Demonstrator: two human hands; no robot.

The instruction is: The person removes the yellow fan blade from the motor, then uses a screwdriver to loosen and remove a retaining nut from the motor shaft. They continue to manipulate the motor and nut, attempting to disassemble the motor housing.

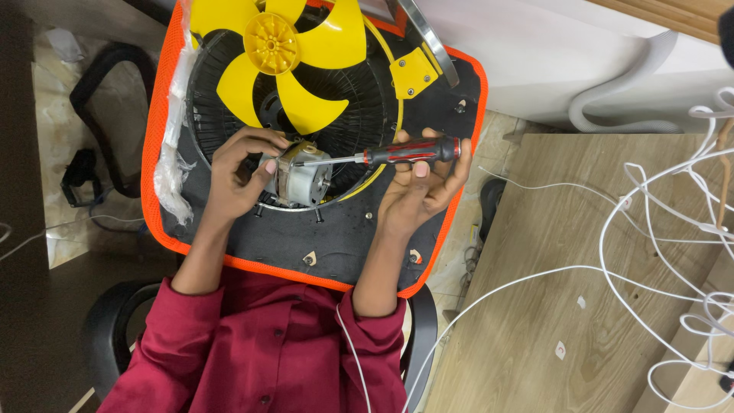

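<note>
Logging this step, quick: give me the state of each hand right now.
Left hand: closed around the small metal motor.
Right hand: closed on the red-and-black screwdriver.

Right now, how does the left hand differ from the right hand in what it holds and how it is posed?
The left hand grips the silver motor from its side, fingers curled around the body; the right hand holds the red-and-black screwdriver by its handle. The left hand touches the motor directly; the right hand reaches it only through the screwdriver's tip. Both are bare, in dark red sleeves, over the black fan grille.
</note>
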